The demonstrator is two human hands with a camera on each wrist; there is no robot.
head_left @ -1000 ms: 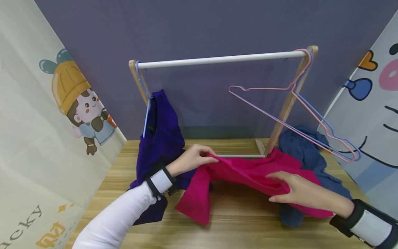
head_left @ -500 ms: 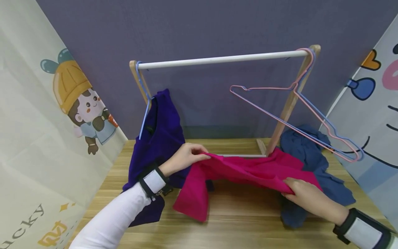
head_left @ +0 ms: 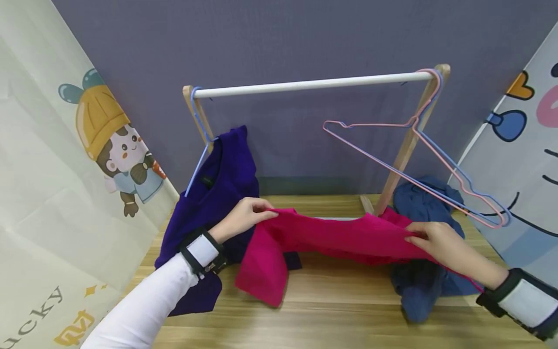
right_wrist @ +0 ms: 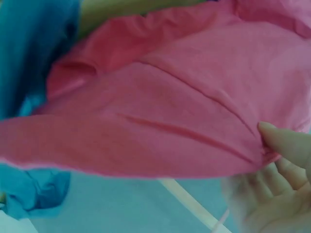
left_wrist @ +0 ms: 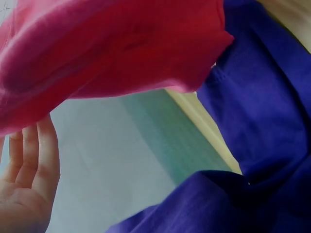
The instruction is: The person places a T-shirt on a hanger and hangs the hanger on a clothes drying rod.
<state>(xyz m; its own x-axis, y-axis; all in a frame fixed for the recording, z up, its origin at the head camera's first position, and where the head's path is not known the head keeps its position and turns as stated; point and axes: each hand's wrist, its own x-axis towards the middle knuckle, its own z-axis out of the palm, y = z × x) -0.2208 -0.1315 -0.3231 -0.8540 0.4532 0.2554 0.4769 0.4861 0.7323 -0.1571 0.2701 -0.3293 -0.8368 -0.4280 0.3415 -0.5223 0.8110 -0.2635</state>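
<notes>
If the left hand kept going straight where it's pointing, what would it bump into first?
The pink cloth: the left hand is pinching its edge. Past that, the line seems to head toward the right wooden post, but depth is hard to judge here.

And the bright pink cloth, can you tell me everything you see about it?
The bright pink cloth looks soft and plain, with folds and creases. The left hand and right hand pinch it, so it spreads between them over the wooden table. A loose flap hangs down near the left hand. I can't tell what kind of garment it is.
</notes>
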